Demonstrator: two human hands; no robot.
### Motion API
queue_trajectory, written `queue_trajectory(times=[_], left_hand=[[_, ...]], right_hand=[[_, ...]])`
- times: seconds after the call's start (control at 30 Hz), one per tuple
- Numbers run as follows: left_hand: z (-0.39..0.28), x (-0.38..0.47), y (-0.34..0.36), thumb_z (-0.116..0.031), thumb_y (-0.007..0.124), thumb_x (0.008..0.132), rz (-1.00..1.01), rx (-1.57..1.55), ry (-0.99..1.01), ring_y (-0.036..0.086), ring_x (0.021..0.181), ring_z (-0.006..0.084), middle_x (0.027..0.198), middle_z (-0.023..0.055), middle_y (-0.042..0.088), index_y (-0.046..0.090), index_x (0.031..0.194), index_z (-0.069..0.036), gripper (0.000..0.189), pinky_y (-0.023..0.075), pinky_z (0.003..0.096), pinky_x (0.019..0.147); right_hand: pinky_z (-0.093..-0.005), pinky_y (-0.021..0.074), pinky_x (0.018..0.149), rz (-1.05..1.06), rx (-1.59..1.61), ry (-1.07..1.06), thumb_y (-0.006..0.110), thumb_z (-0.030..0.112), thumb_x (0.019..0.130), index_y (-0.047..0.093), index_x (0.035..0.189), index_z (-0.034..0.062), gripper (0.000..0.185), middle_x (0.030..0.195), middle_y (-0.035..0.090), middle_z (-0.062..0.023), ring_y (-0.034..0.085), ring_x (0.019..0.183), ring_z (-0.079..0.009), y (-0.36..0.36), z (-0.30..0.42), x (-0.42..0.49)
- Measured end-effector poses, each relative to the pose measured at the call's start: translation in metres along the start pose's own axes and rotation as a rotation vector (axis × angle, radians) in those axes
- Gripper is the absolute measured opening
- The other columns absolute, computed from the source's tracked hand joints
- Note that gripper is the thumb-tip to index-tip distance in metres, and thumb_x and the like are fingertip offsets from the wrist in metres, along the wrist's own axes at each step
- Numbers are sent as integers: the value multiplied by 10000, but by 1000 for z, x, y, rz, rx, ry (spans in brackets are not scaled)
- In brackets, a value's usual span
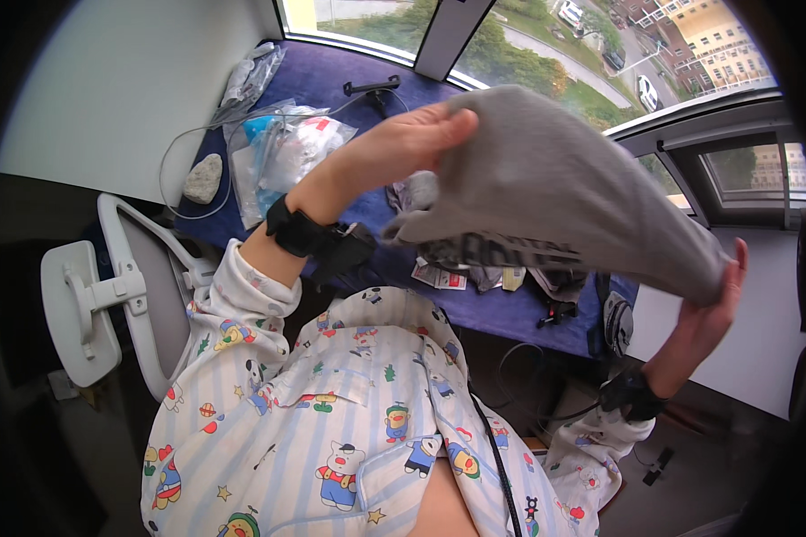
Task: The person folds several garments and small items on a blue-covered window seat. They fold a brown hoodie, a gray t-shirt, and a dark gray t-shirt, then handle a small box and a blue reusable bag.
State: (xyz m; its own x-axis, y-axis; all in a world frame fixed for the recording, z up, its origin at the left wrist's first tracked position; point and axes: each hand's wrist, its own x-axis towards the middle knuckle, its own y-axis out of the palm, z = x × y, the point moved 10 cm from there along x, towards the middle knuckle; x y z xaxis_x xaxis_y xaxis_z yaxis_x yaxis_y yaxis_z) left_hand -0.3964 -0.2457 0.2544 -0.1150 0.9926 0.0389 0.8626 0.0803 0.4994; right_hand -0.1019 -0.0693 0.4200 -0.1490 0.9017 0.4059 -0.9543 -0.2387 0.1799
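Stretched between my two raised hands is a grey cloth garment (544, 181) with dark lettering along its lower side. My left hand (422, 137) pinches its upper left corner, thumb on the near face. At the far right end, my right hand (715, 288) grips the other edge. The fabric is slightly blurred and hides part of the table behind it. Black straps sit on both wrists, the left strap (299, 228) and the right strap (635, 396). Between the hands and my body, paper packets (440, 275) show below the garment.
A purple cloth covers the table (309, 70) by the window (544, 57). On it lie plastic bags (302, 151), a pale stone (203, 179), a looping cable (168, 151), a black clamp holder (371, 86) and a dark pouch (619, 322). A white-framed chair (117, 288) stands at left.
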Motion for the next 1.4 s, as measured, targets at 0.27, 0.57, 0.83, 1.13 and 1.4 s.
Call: queue_trajectory(times=[0.27, 0.57, 0.83, 1.13, 1.4], left_hand=[[-35, 54, 160, -380, 518, 916, 514, 828, 209, 540, 758, 152, 775, 130, 577, 589, 907, 71, 456, 436, 293, 678], [10, 24, 131, -304, 602, 873, 749, 402, -21, 434, 644, 55, 692, -34, 488, 609, 925, 16, 324, 347, 226, 543], [69, -3, 47, -441, 706, 717, 806, 1631, 172, 610, 832, 262, 774, 45, 612, 636, 775, -70, 382, 90, 556, 1089], [-39, -30, 146, -89, 591, 600, 549, 2422, 958, 483, 649, 111, 501, -52, 397, 582, 492, -194, 151, 48, 486, 1171], [-75, 38, 85, -65, 595, 656, 449, 2757, 414, 556, 786, 116, 493, -40, 447, 638, 537, -184, 173, 1, 564, 1140]], right_hand=[[-338, 381, 962, 619, -439, -470, 692, 217, 797, 430, 1313, 40, 605, 1318, 465, -137, 433, 1225, -225, 101, 37, -51], [-254, 386, 499, 1361, -734, 207, 765, 176, 692, 601, 924, 19, 325, 588, 528, -58, 499, 511, -128, 139, -56, -105], [-294, 337, 475, 1796, -542, -315, 722, 181, 687, 488, 562, 109, 276, 443, 393, 10, 409, 400, -191, 122, 17, -157], [-482, 235, 1051, 1092, -1851, -345, 686, 168, 706, 656, 624, 86, 120, 633, 588, -93, 596, 718, -220, 19, -57, -72], [-626, 58, 1096, 1305, -1173, -588, 690, 168, 692, 649, 615, 140, 92, 673, 519, 15, 571, 881, -158, 79, 2, -99]])
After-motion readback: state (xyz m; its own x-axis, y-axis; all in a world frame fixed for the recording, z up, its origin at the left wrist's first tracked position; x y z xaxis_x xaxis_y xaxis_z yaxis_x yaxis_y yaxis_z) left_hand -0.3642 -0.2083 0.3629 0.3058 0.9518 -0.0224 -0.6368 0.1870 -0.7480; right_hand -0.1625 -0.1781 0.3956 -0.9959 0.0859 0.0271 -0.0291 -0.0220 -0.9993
